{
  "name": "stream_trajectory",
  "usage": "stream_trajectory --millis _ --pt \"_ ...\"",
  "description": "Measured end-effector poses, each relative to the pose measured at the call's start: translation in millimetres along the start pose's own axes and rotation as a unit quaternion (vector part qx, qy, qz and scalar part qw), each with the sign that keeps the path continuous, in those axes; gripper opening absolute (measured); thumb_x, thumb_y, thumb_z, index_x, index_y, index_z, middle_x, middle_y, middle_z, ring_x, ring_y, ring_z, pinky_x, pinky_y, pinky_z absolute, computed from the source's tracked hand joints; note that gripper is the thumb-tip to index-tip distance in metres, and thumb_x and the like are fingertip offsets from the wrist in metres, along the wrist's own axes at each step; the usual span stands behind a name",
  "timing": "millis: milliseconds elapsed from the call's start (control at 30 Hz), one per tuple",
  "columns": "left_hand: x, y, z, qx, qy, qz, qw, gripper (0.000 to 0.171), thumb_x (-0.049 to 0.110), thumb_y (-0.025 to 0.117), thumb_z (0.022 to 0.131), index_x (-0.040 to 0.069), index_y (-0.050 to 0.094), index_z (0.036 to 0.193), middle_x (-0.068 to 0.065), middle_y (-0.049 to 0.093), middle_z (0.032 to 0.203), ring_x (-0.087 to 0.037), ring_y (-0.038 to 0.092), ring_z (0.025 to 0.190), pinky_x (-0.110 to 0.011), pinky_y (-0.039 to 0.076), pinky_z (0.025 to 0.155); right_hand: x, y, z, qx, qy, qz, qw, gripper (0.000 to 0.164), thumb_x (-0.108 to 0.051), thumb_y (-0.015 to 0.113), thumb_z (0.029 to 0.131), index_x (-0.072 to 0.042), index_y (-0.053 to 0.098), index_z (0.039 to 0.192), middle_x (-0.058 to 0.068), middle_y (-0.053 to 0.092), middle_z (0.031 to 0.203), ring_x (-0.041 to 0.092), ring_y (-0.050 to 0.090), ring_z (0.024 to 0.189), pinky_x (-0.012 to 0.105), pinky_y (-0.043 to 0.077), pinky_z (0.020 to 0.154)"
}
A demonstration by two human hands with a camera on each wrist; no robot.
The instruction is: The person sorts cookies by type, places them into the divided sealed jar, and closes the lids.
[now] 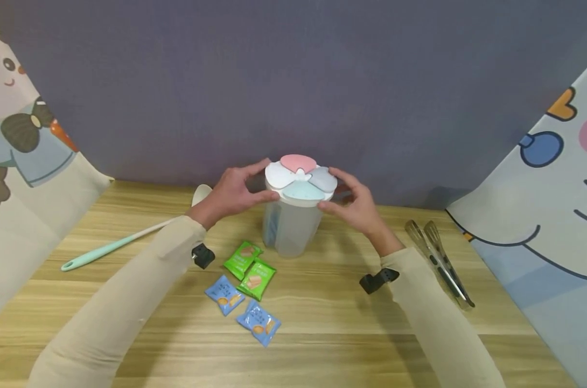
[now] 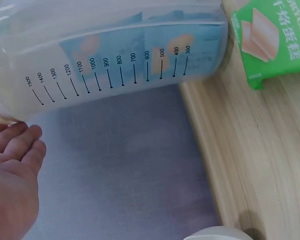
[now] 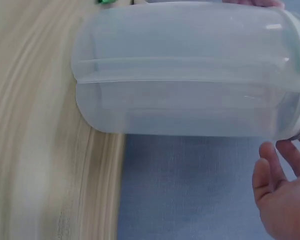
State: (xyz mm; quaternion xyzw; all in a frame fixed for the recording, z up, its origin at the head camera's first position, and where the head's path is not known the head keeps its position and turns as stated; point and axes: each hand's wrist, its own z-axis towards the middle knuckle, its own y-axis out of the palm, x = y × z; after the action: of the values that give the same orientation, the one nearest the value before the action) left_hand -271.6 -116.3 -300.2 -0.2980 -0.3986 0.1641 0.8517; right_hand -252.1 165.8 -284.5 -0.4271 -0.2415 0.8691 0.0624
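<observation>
At the head view's centre, the left hand (image 1: 232,193) and right hand (image 1: 355,206) grip opposite sides of the canister (image 1: 293,231) lid (image 1: 303,188); four snack packets (image 1: 257,279) lie below.

Container (image 2: 107,50) — 300 to 1500; green packet (image 2: 285,42) — "CAKE"

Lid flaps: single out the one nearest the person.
The mint flap, at the front of the lid. The pink flap lies at the back, the white flap left, the grey flap right.
</observation>
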Motion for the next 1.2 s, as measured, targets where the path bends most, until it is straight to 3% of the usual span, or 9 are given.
stream_trajectory --millis 267,567,700,800,867,967,1067,1133,1200 --pt "-5.0 -4.0 -3.1 -0.008 0.031 -0.019 0.9993 0.071 0.025 0.077 0.082 -0.001 0.043 0.139 -0.015 0.045 0.139 -0.025 0.044 0.126 -0.042 0.04 0.099 -13.5 10.7 -10.6 0.048 -0.015 -0.056 0.997 0.063 0.004 0.079 0.072 0.008 0.051 0.128 0.025 0.053 0.111 0.045 0.052 0.088 0.036 0.04 0.061" --pt "-5.5 -4.7 -4.9 0.013 0.025 -0.006 0.9996 0.071 0.028 0.079 0.079 0.0 0.048 0.137 -0.013 0.05 0.135 -0.025 0.048 0.123 -0.042 0.041 0.098 -12.0 8.2 -9.3 0.023 -0.024 -0.053 0.998 0.068 0.003 0.077 0.074 0.008 0.045 0.134 0.028 0.049 0.122 0.044 0.052 0.092 0.052 0.043 0.069" --pt "-5.2 -4.2 -3.0 0.033 0.043 -0.001 0.9985 0.07 0.03 0.079 0.078 0.005 0.05 0.137 -0.007 0.05 0.136 -0.02 0.046 0.125 -0.039 0.039 0.101 -7.6 3.2 -7.9 0.059 -0.116 -0.046 0.99 0.059 -0.009 0.081 0.076 0.012 0.053 0.124 0.033 0.049 0.125 0.047 0.048 0.102 0.044 0.04 0.077" --pt "-4.5 -3.3 0.6 0.055 0.084 -0.01 0.9949 0.065 0.027 0.08 0.078 0.007 0.054 0.133 -0.003 0.05 0.137 -0.017 0.046 0.125 -0.036 0.037 0.102 -6.4 1.2 -5.1 0.075 -0.202 -0.039 0.976 0.05 -0.023 0.079 0.08 0.014 0.061 0.109 0.036 0.051 0.12 0.051 0.044 0.107 0.043 0.037 0.086" --pt "-4.4 -2.0 3.3 0.068 0.114 -0.019 0.991 0.059 0.023 0.082 0.076 0.006 0.059 0.128 -0.002 0.053 0.134 -0.016 0.047 0.124 -0.035 0.037 0.102 -6.6 1.4 -2.6 0.061 -0.237 -0.033 0.969 0.043 -0.023 0.077 0.082 0.013 0.065 0.1 0.036 0.054 0.115 0.051 0.044 0.108 0.046 0.035 0.093" --pt "-5.0 0.4 5.6 0.08 0.142 -0.028 0.9863 0.053 0.019 0.083 0.074 0.004 0.064 0.121 -0.004 0.057 0.129 -0.016 0.052 0.12 -0.034 0.041 0.099 -6.8 3.1 0.2 0.032 -0.251 -0.019 0.967 0.021 0.001 0.077 0.077 0.012 0.068 0.092 0.034 0.059 0.107 0.049 0.047 0.104 0.046 0.036 0.095" --pt "-5.8 2.4 6.7 0.085 0.157 -0.034 0.9834 0.05 0.017 0.083 0.074 0.003 0.066 0.118 -0.006 0.06 0.125 -0.018 0.055 0.117 -0.035 0.043 0.097 -5.9 3.8 1.8 0.024 -0.258 -0.017 0.966 0.022 0.02 0.073 0.066 0.013 0.069 0.086 0.033 0.062 0.1 0.049 0.049 0.1 0.043 0.038 0.094" --pt "-6.3 3.1 6.8 0.088 0.162 -0.033 0.9823 0.049 0.016 0.083 0.073 0.002 0.066 0.118 -0.007 0.06 0.124 -0.019 0.056 0.116 -0.035 0.043 0.096 -5.1 3.7 1.9 0.024 -0.262 -0.018 0.965 0.021 0.021 0.072 0.065 0.013 0.069 0.084 0.033 0.062 0.098 0.049 0.05 0.098 0.042 0.038 0.094" --pt "-6.5 3.5 6.6 0.09 0.167 -0.033 0.9812 0.049 0.015 0.083 0.073 0.002 0.066 0.117 -0.007 0.06 0.123 -0.02 0.056 0.115 -0.035 0.044 0.096 -4.3 3.4 1.8 0.024 -0.267 -0.017 0.963 0.014 0.014 0.074 0.071 0.012 0.069 0.084 0.033 0.062 0.098 0.049 0.05 0.098 0.042 0.038 0.094"
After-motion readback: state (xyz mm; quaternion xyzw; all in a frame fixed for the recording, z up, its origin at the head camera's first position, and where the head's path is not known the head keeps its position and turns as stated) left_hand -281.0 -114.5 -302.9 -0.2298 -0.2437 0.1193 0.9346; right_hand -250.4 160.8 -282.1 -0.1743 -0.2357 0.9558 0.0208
